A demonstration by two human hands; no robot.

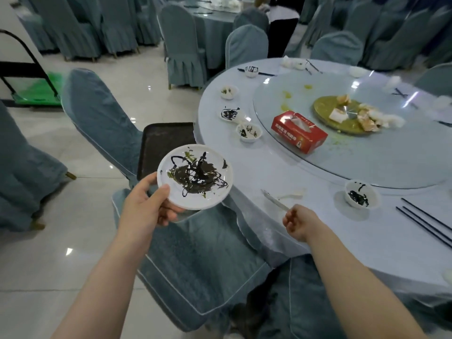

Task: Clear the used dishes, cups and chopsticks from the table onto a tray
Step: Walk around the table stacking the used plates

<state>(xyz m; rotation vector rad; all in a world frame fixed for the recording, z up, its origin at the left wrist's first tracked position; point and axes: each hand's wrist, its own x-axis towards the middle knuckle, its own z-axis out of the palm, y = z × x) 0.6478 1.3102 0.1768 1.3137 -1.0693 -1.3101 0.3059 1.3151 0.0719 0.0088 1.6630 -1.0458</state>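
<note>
The left hand [149,204] pinches a dirty plate [195,176] by its rim, thumb on top, just before the dark tray [161,140], while the right hand [299,222], fingers curled, pinches a white spoon [275,200] at the table [281,167] edge; both probably go onto the tray next.

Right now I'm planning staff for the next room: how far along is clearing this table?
Barely started. The dark tray on the chair shows nothing on it. The left hand holds a dirty plate beside it; the right hand pinches a white spoon. Left: bowls, black chopsticks and the food platter.
</note>
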